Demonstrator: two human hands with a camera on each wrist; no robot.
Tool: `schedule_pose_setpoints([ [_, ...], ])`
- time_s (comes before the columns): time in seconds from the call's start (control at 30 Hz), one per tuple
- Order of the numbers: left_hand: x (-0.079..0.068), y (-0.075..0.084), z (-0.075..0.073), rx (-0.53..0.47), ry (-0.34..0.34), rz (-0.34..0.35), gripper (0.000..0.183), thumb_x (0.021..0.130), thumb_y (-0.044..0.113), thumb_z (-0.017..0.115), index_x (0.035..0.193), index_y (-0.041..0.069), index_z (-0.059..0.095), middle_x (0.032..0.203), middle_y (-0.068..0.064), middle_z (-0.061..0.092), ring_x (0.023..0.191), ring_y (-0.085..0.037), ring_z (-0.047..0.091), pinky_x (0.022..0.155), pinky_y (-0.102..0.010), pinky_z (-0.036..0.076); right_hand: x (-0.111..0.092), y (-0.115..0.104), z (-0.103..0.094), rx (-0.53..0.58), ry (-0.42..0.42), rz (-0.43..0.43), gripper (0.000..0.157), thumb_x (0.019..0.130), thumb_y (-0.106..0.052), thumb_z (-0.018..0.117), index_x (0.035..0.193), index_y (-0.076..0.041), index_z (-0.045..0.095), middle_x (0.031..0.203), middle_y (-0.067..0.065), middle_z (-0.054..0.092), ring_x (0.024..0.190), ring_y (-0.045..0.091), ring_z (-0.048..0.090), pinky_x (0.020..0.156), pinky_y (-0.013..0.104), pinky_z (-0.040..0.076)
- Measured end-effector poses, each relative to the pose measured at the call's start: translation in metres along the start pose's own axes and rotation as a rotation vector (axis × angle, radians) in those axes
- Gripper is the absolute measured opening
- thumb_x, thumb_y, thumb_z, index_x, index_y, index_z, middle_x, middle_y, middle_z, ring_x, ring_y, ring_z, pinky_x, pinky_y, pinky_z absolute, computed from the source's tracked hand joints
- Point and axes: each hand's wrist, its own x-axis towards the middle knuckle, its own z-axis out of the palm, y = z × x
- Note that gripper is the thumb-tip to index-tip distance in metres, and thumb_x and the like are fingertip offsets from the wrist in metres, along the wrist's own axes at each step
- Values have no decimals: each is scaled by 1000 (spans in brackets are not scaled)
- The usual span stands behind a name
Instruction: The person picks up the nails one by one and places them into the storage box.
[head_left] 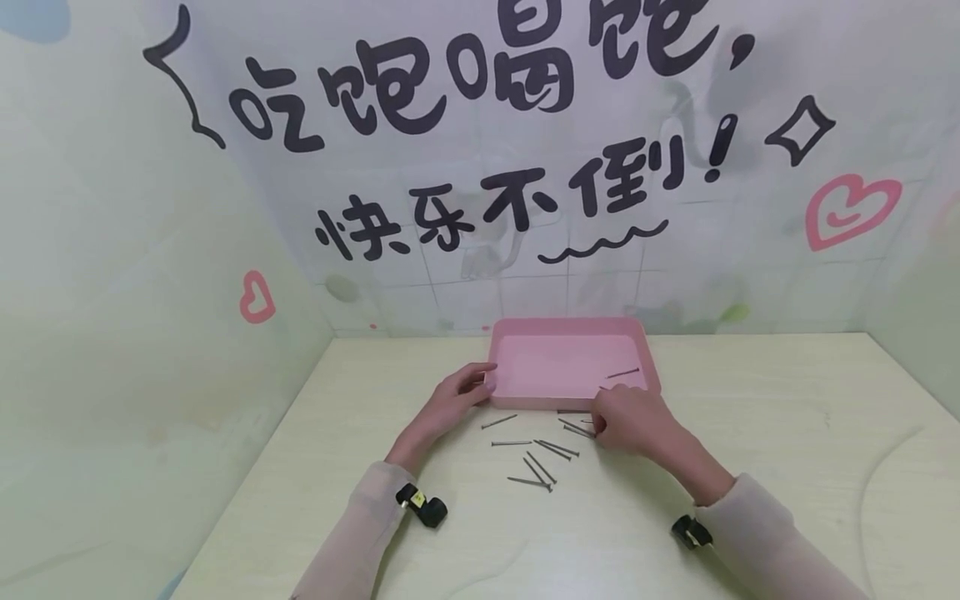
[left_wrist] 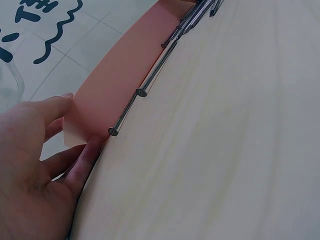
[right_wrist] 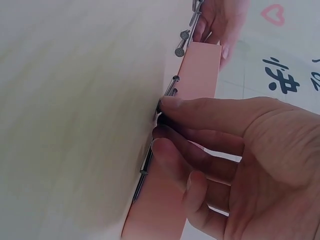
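A shallow pink tray [head_left: 570,354] stands against the back wall, with a nail [head_left: 622,373] lying inside at its right. My left hand [head_left: 459,392] grips the tray's left end; in the left wrist view its fingers [left_wrist: 60,106] touch the tray's corner from above and below. Just in front of the tray's right part is my right hand [head_left: 633,417], low over the table. Its thumb and fingers [right_wrist: 200,110] pinch around a dark nail, mostly hidden between the fingertips. More nails [head_left: 576,427] lie right beside these fingertips.
Several loose nails [head_left: 555,448] are scattered on the pale wooden table [head_left: 465,542] in front of the tray, between my forearms. A printed wall covering [head_left: 480,283] rises behind the tray and along both sides. Each wrist wears a small black camera [head_left: 423,507].
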Motion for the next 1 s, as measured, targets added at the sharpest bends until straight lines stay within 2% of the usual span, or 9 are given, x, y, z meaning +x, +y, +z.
schedule_pose_setpoints([
  [0.1,0,0,0,-2,-3,-3,45,105,31,62,148,21,55,149,-12,59,130,-26,62,108,-39,55,-1,0,1,-3,-11,11,32,77,5,69,58,-18,58,56,-7,43,57,11,39,51,24,28],
  [0.37,0,0,1,3,6,-5,44,105,32,62,148,22,56,149,-11,59,131,-25,62,108,-40,55,0,0,3,-9,-19,30,37,80,6,65,55,-18,52,56,-7,30,56,11,31,50,24,22],
  [0.67,-1,1,1,8,11,0,45,105,30,62,148,20,56,149,-12,60,131,-26,62,108,-40,55,1,1,1,-9,11,-20,35,77,4,63,54,-19,50,55,-8,28,56,10,28,51,24,21],
  [0.8,-1,2,0,7,6,-2,45,105,30,61,149,19,55,150,-11,59,132,-27,61,110,-41,54,-1,0,-5,-2,31,-38,32,79,-2,70,57,-18,54,55,-8,36,55,9,32,50,23,25],
  [1.0,-2,3,0,2,2,-1,46,105,31,61,149,19,54,151,-12,58,134,-27,60,112,-42,52,-3,-2,-14,-17,72,-62,18,83,-10,77,69,-15,66,62,-6,53,58,9,42,56,23,34],
])
